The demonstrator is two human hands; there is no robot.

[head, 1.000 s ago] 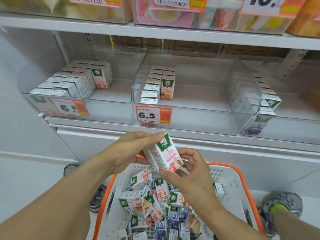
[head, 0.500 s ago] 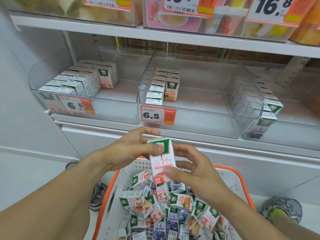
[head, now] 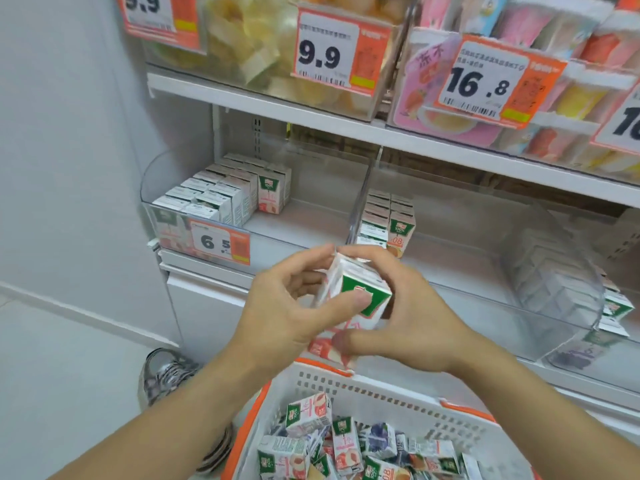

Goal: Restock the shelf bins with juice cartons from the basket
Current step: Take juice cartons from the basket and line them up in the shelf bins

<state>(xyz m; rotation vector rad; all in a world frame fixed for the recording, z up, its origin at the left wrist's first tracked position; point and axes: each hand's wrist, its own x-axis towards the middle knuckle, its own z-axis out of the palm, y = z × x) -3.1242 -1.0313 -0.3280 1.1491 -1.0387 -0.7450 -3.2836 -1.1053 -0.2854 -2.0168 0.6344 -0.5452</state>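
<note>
A: We face a white metal shelf (head: 398, 135) against a pale wall, with clear plastic bins on it. The left clear bin (head: 311, 188) holds rows of small white-and-green juice cartons (head: 221, 194) behind an orange price tag (head: 219, 241) reading 6.5. The middle clear bin (head: 485, 244) has a short double row of cartons (head: 388, 216) at its left side.

B: Below us sits the white perforated basket with an orange rim (head: 381, 396), full of loose mixed cartons (head: 332, 448). A silver sneaker (head: 166, 372) rests on the pale floor beside it.

A: We hold one white carton with a green top and pink print (head: 353, 299) above the basket's far rim, in front of the shelf edge. Our left hand (head: 287, 306) curls round it, thumb on the green face.

B: Our right hand (head: 405, 313) wraps it from the other side, fingers over the top, thumb beneath.
</note>
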